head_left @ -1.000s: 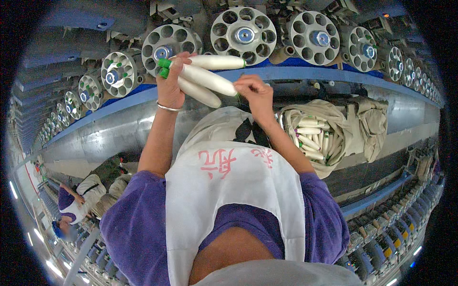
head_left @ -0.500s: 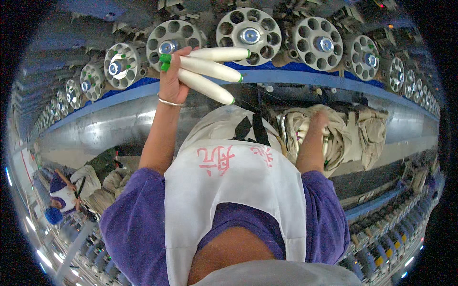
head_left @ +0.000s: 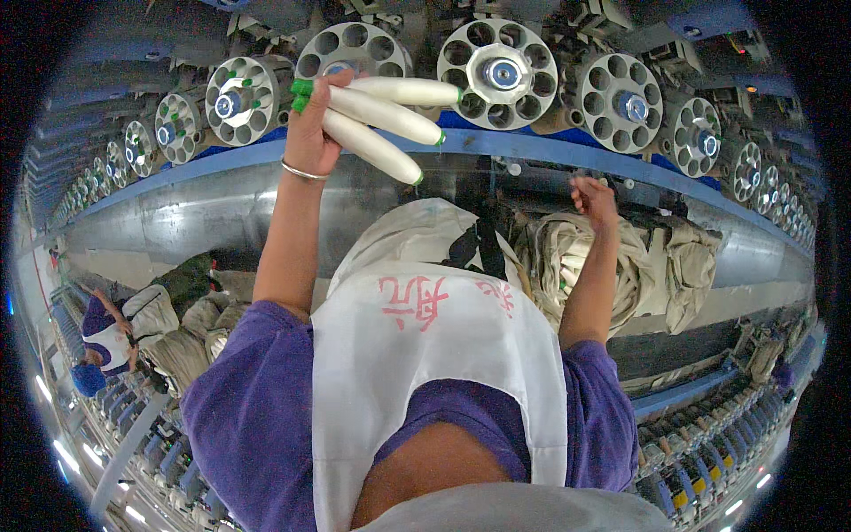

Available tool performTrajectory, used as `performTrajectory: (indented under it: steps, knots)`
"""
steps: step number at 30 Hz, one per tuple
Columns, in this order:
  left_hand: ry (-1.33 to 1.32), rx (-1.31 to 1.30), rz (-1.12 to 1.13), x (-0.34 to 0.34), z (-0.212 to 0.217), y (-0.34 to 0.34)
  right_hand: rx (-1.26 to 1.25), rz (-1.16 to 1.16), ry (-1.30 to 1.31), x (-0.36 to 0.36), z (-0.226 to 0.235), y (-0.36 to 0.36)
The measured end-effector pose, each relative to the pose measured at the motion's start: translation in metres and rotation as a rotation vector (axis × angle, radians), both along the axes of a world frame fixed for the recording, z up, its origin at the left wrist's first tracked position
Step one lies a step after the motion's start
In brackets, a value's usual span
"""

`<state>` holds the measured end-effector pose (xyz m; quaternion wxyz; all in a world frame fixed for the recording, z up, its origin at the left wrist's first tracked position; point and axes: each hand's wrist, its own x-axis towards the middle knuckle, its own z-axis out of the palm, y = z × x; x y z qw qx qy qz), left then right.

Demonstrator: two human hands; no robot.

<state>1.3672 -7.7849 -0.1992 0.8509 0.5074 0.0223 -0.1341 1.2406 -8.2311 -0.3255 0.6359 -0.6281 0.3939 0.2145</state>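
Three white yarn bobbins (head_left: 383,115) with green ends fan out to the right from my left hand (head_left: 310,133). That hand is closed round their green butt ends, in front of a round grey magazine (head_left: 310,64) with holes. My right hand (head_left: 596,200) is raised over a beige cloth sack (head_left: 634,253). Its fingers are curled together, and whatever they pinch, if anything, is too small to make out. More white bobbins (head_left: 574,262) lie inside the sack, partly hidden by my right forearm.
A row of round magazines (head_left: 541,58) runs along the machine behind a blue rail (head_left: 390,152). Some hold green-tipped bobbins (head_left: 239,93). Below the rail stretches a shiny metal panel (head_left: 204,208). Another person (head_left: 106,337) stands at the far left by more cloth sacks (head_left: 199,328).
My right hand has risen up and away from the sack's opening. The magazines have shifted right in view, while my left hand keeps its hold on the three bobbins.
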Motion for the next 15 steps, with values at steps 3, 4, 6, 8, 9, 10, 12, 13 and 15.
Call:
performTrajectory:
  steps: [3, 4, 6, 8, 9, 10, 12, 13, 15]
  knots:
    - [-0.095, 0.142, -0.089, -0.001, -0.001, -0.001, -1.199, 0.744, 0.333, 0.03, 0.019, 0.023]
    - [-0.052, 0.085, -0.094, 0.0, -0.002, -0.003, -1.184, 0.692, 0.129, 0.045, 0.026, 0.052]
    - [0.023, -0.056, -0.12, 0.005, -0.004, 0.001, -0.315, 0.316, -0.606, 0.067, 0.037, 0.125]
    - [0.097, -0.092, -0.065, 0.014, -0.005, 0.012, 0.381, 0.684, -0.593, 0.071, 0.051, 0.181]
    - [0.135, -0.108, -0.022, 0.02, -0.003, 0.02, 0.598, 0.859, -0.644, 0.07, 0.057, 0.201]
    - [0.198, -0.12, 0.032, 0.026, -0.002, 0.031, 0.964, 0.848, -0.413, 0.061, 0.065, 0.209]
    - [0.211, -0.122, 0.029, 0.038, 0.0, 0.053, 0.755, 0.63, -0.424, 0.052, 0.078, 0.213]
    - [0.2, -0.068, 0.015, 0.042, -0.001, 0.061, 0.587, 0.546, -0.359, 0.049, 0.083, 0.211]
    - [0.173, 0.113, 0.063, 0.049, -0.01, 0.07, 0.49, 0.406, -0.417, 0.053, 0.091, 0.209]
